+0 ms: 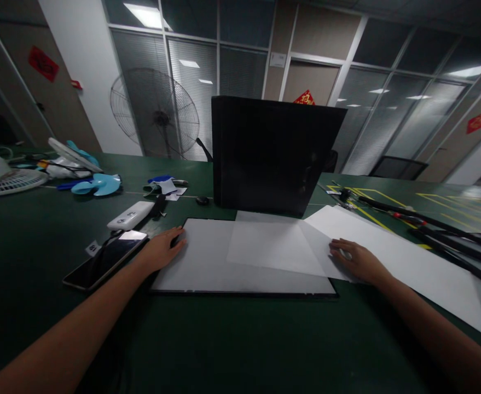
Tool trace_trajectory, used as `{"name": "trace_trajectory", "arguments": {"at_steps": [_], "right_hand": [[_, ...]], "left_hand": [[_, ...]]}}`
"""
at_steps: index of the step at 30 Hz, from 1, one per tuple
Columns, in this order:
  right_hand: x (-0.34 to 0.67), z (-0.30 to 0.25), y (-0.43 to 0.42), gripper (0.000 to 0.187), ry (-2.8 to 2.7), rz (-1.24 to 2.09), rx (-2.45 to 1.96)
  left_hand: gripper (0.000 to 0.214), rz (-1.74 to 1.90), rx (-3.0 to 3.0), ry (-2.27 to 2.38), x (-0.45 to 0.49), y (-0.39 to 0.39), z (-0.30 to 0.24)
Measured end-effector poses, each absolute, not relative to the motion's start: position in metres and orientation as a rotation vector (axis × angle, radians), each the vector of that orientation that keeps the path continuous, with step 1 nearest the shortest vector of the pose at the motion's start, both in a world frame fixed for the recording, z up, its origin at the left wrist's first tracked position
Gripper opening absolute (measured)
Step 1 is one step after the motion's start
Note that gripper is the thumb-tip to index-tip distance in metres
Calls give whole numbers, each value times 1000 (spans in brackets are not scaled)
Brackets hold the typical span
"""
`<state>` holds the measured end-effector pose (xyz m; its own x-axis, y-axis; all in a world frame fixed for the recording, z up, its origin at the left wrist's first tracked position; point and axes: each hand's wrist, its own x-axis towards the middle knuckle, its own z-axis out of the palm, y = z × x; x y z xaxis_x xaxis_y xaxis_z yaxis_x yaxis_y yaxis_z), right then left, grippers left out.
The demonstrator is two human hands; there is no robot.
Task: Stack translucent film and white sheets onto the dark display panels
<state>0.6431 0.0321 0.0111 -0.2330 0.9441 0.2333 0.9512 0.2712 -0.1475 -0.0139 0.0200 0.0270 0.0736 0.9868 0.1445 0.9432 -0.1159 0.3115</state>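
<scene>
A flat white panel (199, 276) with a thin black frame lies on the green table in front of me. My left hand (161, 250) is closed around its left edge, thumb on the white face. Over the panel's right half spreads a thin translucent white sheet (271, 243), slightly askew, reaching past the panel's right side. My right hand (357, 261) pinches this sheet near its right edge; the fingertips partly hide the grip. Beneath and beyond that hand, a larger white sheet (421, 268) lies at a slant on the table.
A black upright panel (275, 156) stands behind the work. At left are a phone (104, 260), a white power bank (131, 215), blue fan blades (98, 185) and a fan grille (12, 183). Black tubes (449, 235) lie at right. A large fan (156, 112) stands behind the table.
</scene>
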Motion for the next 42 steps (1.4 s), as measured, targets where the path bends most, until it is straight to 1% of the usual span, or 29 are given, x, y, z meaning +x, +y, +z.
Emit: {"name": "trace_trajectory", "arguments": {"at_steps": [2, 7, 9, 16, 20, 24, 28, 30, 34, 42], "right_hand": [[634, 12, 31, 55, -2310, -9, -1672], [615, 16, 25, 54, -2379, 16, -1562], [609, 19, 22, 56, -2399, 54, -1544], [594, 21, 12, 62, -2459, 218, -1462], [590, 20, 8, 63, -2506, 293, -1429], [590, 19, 10, 65, -2491, 170, -1401], [592, 25, 11, 68, -2341, -71, -1609], [592, 29, 9, 66, -2274, -119, -1711], [591, 33, 6, 66, -2245, -90, -1772], [583, 33, 4, 61, -2342, -17, -1638]], "left_hand": [[67, 477, 2195, 1989, -14, 20, 27], [56, 579, 2184, 1967, -13, 19, 29], [55, 583, 2187, 1970, -13, 19, 29], [66, 485, 2212, 1977, -14, 20, 26], [64, 520, 2228, 1962, -15, 20, 26], [64, 530, 2234, 1960, -15, 20, 25], [66, 517, 2235, 1952, -16, 22, 24], [66, 519, 2239, 1951, -16, 23, 23], [66, 530, 2240, 1949, -17, 23, 22], [66, 527, 2232, 1954, -15, 20, 25]]}}
